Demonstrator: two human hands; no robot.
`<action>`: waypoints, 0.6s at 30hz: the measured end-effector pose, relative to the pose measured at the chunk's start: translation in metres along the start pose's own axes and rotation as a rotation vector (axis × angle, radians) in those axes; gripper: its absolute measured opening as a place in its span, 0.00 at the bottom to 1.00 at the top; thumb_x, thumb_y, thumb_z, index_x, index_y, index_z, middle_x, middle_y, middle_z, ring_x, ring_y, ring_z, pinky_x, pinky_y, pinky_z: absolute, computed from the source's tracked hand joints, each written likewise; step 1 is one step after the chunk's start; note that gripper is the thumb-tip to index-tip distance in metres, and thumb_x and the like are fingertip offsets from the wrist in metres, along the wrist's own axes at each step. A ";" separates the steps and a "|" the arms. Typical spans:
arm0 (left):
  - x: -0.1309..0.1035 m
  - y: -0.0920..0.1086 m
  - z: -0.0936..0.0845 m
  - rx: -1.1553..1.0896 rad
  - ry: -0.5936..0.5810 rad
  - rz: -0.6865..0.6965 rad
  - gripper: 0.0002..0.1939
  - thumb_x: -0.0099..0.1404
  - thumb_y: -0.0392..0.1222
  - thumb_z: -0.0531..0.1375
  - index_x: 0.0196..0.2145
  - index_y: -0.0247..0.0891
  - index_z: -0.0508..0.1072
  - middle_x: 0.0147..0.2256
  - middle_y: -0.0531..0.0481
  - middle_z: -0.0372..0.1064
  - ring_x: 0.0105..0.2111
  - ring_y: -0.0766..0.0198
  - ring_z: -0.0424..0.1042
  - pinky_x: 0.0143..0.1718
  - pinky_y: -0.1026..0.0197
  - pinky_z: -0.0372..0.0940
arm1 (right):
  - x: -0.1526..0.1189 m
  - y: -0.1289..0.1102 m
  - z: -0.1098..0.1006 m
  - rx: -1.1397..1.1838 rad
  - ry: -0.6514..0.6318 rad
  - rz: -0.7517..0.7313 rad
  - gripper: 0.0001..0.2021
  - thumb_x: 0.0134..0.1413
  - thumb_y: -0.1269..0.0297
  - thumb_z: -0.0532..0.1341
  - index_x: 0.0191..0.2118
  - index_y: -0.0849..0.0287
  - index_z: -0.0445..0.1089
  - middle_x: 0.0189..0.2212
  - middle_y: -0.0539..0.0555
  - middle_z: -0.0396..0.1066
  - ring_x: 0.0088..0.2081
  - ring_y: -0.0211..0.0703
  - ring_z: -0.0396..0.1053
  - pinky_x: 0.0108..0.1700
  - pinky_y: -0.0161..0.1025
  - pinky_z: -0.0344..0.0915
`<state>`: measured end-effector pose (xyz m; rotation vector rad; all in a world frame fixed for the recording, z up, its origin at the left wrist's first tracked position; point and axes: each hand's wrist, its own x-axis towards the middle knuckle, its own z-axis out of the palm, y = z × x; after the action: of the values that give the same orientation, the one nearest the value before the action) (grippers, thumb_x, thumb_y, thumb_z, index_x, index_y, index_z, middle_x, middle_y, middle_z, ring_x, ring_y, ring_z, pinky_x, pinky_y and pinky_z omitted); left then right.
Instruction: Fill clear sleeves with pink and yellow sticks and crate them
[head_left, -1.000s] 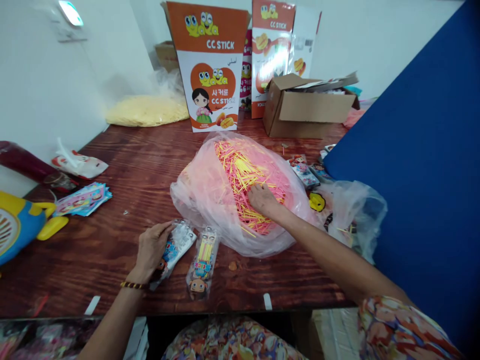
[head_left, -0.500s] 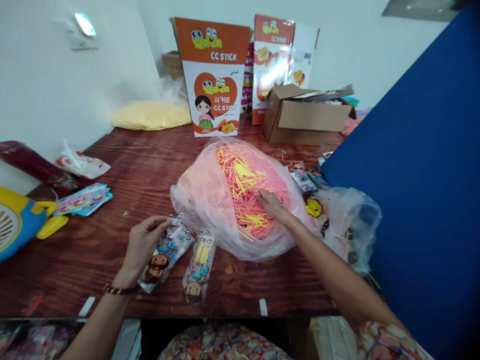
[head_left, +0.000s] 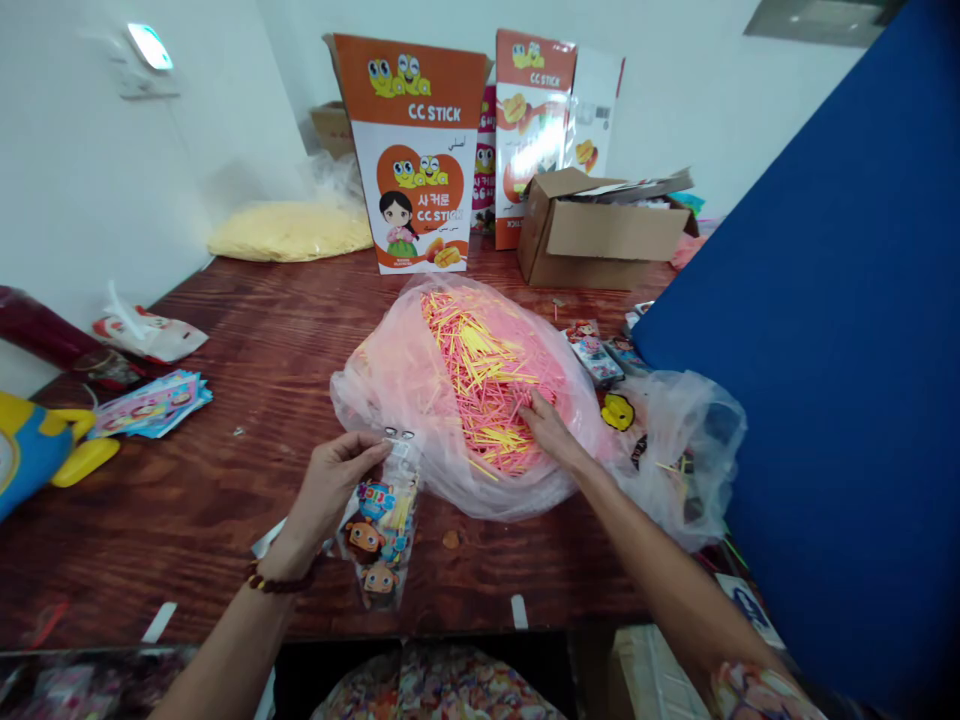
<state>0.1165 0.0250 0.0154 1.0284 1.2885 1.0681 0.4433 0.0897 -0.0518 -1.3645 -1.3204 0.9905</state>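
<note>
My left hand [head_left: 337, 485] pinches the top end of a clear plastic pouch [head_left: 367, 540] printed with cartoon faces and the word Stick. This pouch overlaps another printed pouch [head_left: 401, 510] that holds yellow sticks. In the middle of the table, a large translucent bag [head_left: 394, 375] lies open, full of thin pink and yellow sticks [head_left: 480, 360]. At the right side of that heap, my right hand [head_left: 551, 430] has its fingers curled together among the sticks. Its fingertips are partly hidden.
Behind the bag stand a tall CC Stick carton [head_left: 420, 160] and an open brown box [head_left: 600, 240]. A blue panel [head_left: 810, 330] borders the right side, near a crumpled clear bag [head_left: 697, 440]. To the left are a stack of printed packets [head_left: 154, 405] and a wipes pack [head_left: 154, 335].
My left hand has moved right, bringing the pouch over the other one. My right hand's fingers, flatter on the sticks before, are now curled in among them. The view has shifted slightly.
</note>
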 end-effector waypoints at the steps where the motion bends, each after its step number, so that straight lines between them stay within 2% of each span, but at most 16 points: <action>1: 0.000 0.001 0.005 -0.002 -0.021 0.003 0.16 0.48 0.49 0.71 0.23 0.33 0.75 0.19 0.55 0.66 0.20 0.72 0.61 0.21 0.69 0.56 | -0.001 0.002 0.001 0.023 0.000 0.009 0.10 0.44 0.55 0.62 0.30 0.54 0.63 0.29 0.49 0.69 0.35 0.45 0.65 0.45 0.44 0.62; 8: 0.008 0.002 0.045 0.056 -0.138 0.022 0.15 0.52 0.49 0.68 0.22 0.33 0.75 0.18 0.54 0.65 0.19 0.71 0.61 0.22 0.68 0.56 | 0.005 -0.008 -0.003 0.216 -0.012 0.053 0.14 0.45 0.51 0.61 0.34 0.55 0.65 0.25 0.50 0.71 0.31 0.46 0.70 0.39 0.44 0.66; 12: 0.014 0.004 0.065 0.070 -0.231 0.025 0.15 0.54 0.49 0.66 0.23 0.33 0.75 0.19 0.54 0.66 0.21 0.70 0.62 0.24 0.67 0.57 | 0.006 -0.019 -0.010 0.264 -0.003 0.059 0.13 0.46 0.52 0.63 0.34 0.55 0.65 0.25 0.50 0.72 0.33 0.46 0.72 0.39 0.44 0.67; 15: 0.018 0.004 0.075 0.094 -0.286 0.061 0.16 0.56 0.50 0.64 0.22 0.33 0.72 0.18 0.55 0.63 0.20 0.71 0.60 0.24 0.67 0.56 | 0.004 -0.026 -0.015 0.291 0.022 0.033 0.13 0.46 0.54 0.65 0.33 0.54 0.65 0.26 0.48 0.72 0.33 0.44 0.71 0.40 0.43 0.67; 18: 0.020 0.001 0.079 0.120 -0.329 0.094 0.15 0.57 0.49 0.64 0.24 0.34 0.72 0.20 0.55 0.63 0.21 0.71 0.60 0.24 0.67 0.55 | -0.001 -0.029 -0.017 0.256 0.029 -0.008 0.11 0.48 0.55 0.64 0.34 0.54 0.65 0.25 0.47 0.71 0.29 0.41 0.69 0.37 0.41 0.66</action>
<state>0.1958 0.0453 0.0140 1.3066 1.0540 0.8556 0.4536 0.0859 -0.0198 -1.1735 -1.1331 1.0897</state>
